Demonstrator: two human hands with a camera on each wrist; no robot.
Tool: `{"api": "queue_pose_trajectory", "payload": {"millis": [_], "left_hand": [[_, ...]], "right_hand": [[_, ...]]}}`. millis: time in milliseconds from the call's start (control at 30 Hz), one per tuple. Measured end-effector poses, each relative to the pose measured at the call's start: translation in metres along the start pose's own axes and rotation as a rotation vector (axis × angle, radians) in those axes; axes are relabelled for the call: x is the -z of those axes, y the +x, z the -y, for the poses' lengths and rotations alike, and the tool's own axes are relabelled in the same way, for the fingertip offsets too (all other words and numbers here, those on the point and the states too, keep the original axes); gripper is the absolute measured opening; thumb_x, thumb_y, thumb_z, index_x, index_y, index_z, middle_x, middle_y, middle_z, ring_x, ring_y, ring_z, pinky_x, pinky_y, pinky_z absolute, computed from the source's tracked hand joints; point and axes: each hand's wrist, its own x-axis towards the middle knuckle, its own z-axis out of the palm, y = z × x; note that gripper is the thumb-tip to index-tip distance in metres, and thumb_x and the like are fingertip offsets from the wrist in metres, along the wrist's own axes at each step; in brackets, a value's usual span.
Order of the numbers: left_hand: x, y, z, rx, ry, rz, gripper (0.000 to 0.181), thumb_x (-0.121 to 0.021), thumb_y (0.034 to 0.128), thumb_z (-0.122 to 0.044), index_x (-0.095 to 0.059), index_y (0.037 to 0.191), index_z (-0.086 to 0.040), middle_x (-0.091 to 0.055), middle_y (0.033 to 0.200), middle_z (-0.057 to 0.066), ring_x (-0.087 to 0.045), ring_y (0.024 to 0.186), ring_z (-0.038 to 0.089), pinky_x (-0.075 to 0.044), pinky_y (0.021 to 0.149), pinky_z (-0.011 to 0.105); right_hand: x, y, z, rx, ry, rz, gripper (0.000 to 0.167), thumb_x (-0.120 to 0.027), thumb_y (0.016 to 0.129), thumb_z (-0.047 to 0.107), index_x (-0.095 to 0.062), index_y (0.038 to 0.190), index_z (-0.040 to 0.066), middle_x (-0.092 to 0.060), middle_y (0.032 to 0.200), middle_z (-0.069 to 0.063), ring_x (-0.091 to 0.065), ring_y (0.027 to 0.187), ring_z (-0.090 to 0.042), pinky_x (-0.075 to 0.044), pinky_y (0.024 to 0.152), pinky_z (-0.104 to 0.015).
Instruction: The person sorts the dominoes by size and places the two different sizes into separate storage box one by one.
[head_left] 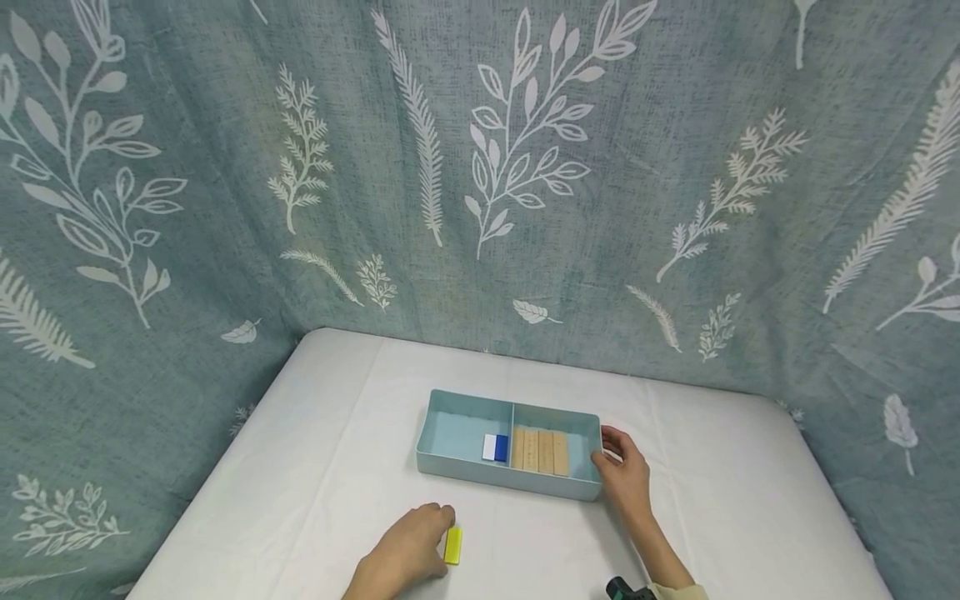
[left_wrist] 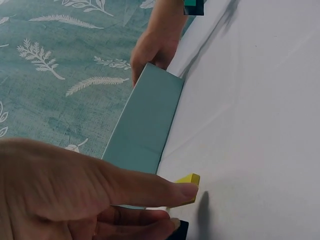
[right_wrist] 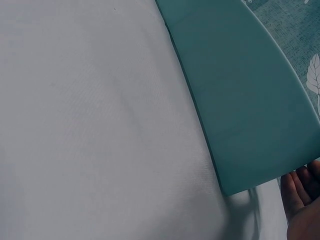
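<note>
My left hand [head_left: 408, 546] is low in the middle of the table, thumb and fingers pinching a small yellow block [head_left: 453, 546]. In the left wrist view the thumb lies over the yellow block [left_wrist: 194, 181], and a dark piece [left_wrist: 181, 231] of unclear kind shows by the fingertips. At the right end of a light-blue two-compartment tray [head_left: 491, 477], my right hand [head_left: 628, 477] grips the end wall. Inside the tray, a blue-and-white block [head_left: 496, 447] lies in the left compartment; several wooden blocks [head_left: 546, 452] stand in a row in the right one.
A white cloth [head_left: 360, 442] covers the table. Behind it and at both sides hangs a blue-green curtain [head_left: 450, 167] with a white leaf pattern. Near the right wrist a dark device [head_left: 624, 589] is partly visible.
</note>
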Motion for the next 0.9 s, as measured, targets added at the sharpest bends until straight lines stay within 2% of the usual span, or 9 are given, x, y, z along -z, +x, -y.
{"api": "queue_pose_trajectory", "payload": {"millis": [100,167,267,333,400,467,567,733,900], "left_hand": [[-0.002,0.001,-0.001,0.01,0.014,-0.005,0.044,-0.089,0.0583,-0.006,-0.067,0.097,-0.004,-0.057,0.075,-0.003,-0.049,0.064,0.009,-0.052,0.062,0.027],[-0.004,0.001,-0.003,0.022,0.025,-0.004,0.044,-0.089,0.0584,-0.007,-0.067,0.097,-0.004,-0.058,0.076,-0.002,-0.05,0.064,0.009,-0.053,0.063,0.028],[-0.006,0.002,-0.004,0.037,0.044,-0.004,0.046,-0.09,0.0585,-0.008,-0.067,0.098,-0.003,-0.059,0.077,0.0,-0.053,0.064,0.011,-0.055,0.064,0.03],[-0.007,0.002,-0.005,0.046,0.058,-0.004,0.047,-0.09,0.0585,-0.009,-0.068,0.1,-0.002,-0.06,0.078,0.002,-0.055,0.065,0.012,-0.056,0.065,0.03],[-0.009,0.003,-0.006,0.046,0.074,-0.008,0.048,-0.091,0.059,-0.01,-0.068,0.1,-0.001,-0.061,0.079,0.004,-0.056,0.065,0.013,-0.057,0.065,0.03],[-0.011,0.003,-0.006,0.042,0.089,-0.015,0.047,-0.091,0.0604,-0.011,-0.067,0.1,-0.001,-0.061,0.079,0.004,-0.057,0.065,0.014,-0.057,0.064,0.03],[-0.012,0.002,-0.007,0.031,0.099,-0.028,0.045,-0.092,0.0628,-0.012,-0.067,0.098,-0.002,-0.06,0.079,0.004,-0.056,0.064,0.014,-0.055,0.061,0.029],[-0.013,0.001,-0.007,0.031,0.099,-0.037,0.041,-0.091,0.0649,-0.011,-0.067,0.097,-0.003,-0.059,0.078,0.003,-0.055,0.064,0.013,-0.054,0.06,0.028],[-0.01,0.001,-0.006,0.028,0.076,-0.043,0.038,-0.089,0.0645,-0.007,-0.066,0.094,-0.002,-0.057,0.075,0.001,-0.052,0.062,0.011,-0.053,0.058,0.027]], "right_hand": [[0.001,-0.001,0.0,-0.002,0.006,0.006,0.047,-0.057,0.089,-0.002,-0.05,0.135,-0.006,-0.055,0.131,-0.024,-0.055,0.121,-0.036,-0.05,0.101,-0.037],[0.001,-0.002,0.001,-0.004,0.012,0.011,0.046,-0.057,0.089,-0.003,-0.05,0.135,-0.006,-0.055,0.131,-0.024,-0.055,0.121,-0.036,-0.05,0.098,-0.024],[0.001,-0.002,0.001,-0.009,0.009,0.009,0.046,-0.057,0.089,-0.002,-0.051,0.135,-0.005,-0.056,0.131,-0.023,-0.055,0.121,-0.035,-0.048,0.094,-0.015],[0.001,-0.002,0.001,-0.004,0.006,0.005,0.046,-0.057,0.089,-0.002,-0.05,0.135,-0.006,-0.056,0.131,-0.023,-0.055,0.121,-0.036,-0.05,0.096,-0.02],[0.001,-0.001,0.001,-0.003,0.003,0.001,0.046,-0.057,0.089,-0.002,-0.05,0.134,-0.006,-0.056,0.131,-0.023,-0.055,0.121,-0.036,-0.05,0.1,-0.034],[0.0,-0.001,0.001,-0.001,0.008,0.002,0.047,-0.058,0.089,-0.002,-0.05,0.134,-0.006,-0.056,0.131,-0.024,-0.055,0.121,-0.036,-0.049,0.102,-0.042],[0.0,-0.002,0.001,-0.001,0.016,0.002,0.046,-0.058,0.089,-0.003,-0.051,0.134,-0.006,-0.056,0.131,-0.023,-0.055,0.121,-0.035,-0.049,0.101,-0.041],[0.001,-0.002,0.002,-0.003,0.018,0.007,0.046,-0.058,0.089,-0.002,-0.051,0.134,-0.005,-0.056,0.132,-0.023,-0.056,0.121,-0.034,-0.051,0.099,-0.031],[0.001,0.0,0.003,0.004,0.016,0.006,0.046,-0.058,0.089,-0.003,-0.051,0.134,-0.006,-0.056,0.131,-0.024,-0.055,0.121,-0.036,-0.05,0.101,-0.037]]}}
